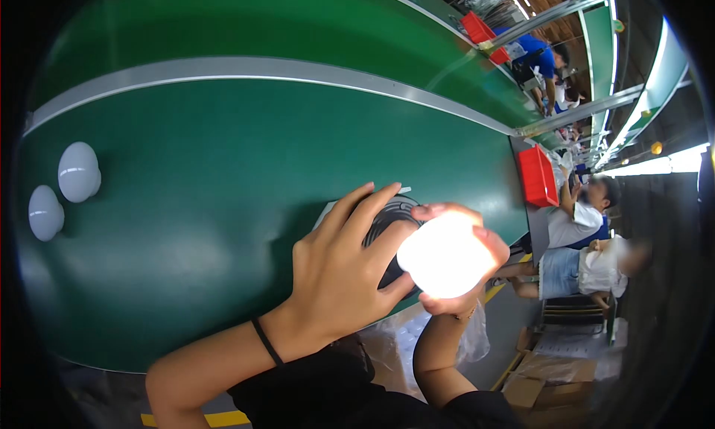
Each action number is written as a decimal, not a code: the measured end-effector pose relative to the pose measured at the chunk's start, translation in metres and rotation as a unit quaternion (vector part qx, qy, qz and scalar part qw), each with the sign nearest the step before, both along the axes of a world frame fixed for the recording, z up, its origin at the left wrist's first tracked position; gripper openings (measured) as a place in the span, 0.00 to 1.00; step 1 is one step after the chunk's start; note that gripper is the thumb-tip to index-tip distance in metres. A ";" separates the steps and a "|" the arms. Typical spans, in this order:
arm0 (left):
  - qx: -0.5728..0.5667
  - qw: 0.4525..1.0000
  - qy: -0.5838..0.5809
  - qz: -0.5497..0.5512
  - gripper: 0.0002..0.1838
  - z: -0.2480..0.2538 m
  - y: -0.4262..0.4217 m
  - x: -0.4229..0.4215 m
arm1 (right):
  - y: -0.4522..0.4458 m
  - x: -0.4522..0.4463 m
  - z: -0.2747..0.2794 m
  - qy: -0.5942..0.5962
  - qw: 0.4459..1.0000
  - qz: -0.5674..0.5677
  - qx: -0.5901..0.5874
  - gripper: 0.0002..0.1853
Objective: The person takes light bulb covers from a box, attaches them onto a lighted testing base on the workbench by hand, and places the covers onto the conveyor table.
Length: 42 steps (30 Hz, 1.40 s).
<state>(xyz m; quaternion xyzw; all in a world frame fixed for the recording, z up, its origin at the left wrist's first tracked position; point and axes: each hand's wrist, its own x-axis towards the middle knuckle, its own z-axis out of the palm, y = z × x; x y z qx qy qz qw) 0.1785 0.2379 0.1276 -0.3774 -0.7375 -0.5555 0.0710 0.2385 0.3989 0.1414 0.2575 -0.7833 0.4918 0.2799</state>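
Observation:
A brightly glowing light bulb (447, 256) is in my right hand (488, 254), whose fingers and thumb curl around its sides. Glare washes out the bulb's surface, and its base is hidden. My left hand (342, 261) spreads its fingers over a dark round object with black coils (387, 224), which looks like wound cable. Its thumb and index fingertips come close to the glowing bulb; whether they touch it I cannot tell. Most of the coiled object lies hidden beneath this hand. Far to the left, two white rounded bulb-like pieces (78, 173) lie on the green table (186, 205).
A grey metal rail (261, 68) borders the table's far side. At the right end stands a red bin (538, 176). Beyond it are a seated person (577, 220) and another person (581, 269). Cardboard boxes (547, 384) and clear plastic wrapping (469, 332) are below the table.

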 end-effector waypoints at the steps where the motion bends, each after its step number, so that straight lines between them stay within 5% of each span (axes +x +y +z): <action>1: 0.004 1.000 0.003 -0.001 0.19 0.001 -0.001 0.002 | 0.000 0.001 0.001 0.008 1.000 0.010 0.015 0.45; 11: 0.020 0.999 0.042 -0.002 0.20 -0.001 -0.004 0.013 | -0.014 0.022 0.002 0.016 0.997 -0.048 0.060 0.26; 19: -0.041 0.999 0.018 -0.018 0.23 -0.003 -0.001 -0.001 | -0.012 0.009 0.012 -0.096 0.988 -0.113 0.043 0.36; 26: -0.080 0.995 -0.043 -0.029 0.29 -0.003 0.001 0.000 | -0.007 0.002 0.019 -0.051 0.981 -0.158 0.104 0.43; 30: -0.164 0.983 0.081 -0.023 0.35 0.000 -0.003 -0.002 | -0.010 0.000 0.021 -0.022 0.976 -0.179 0.120 0.40; 35: 0.017 0.999 -0.040 0.001 0.41 0.000 0.003 0.010 | -0.011 0.000 0.021 -0.013 0.973 -0.193 0.125 0.39; 42: -0.011 1.000 -0.007 0.021 0.43 0.008 -0.002 0.011 | -0.008 0.005 0.024 -0.078 0.987 -0.113 0.081 0.32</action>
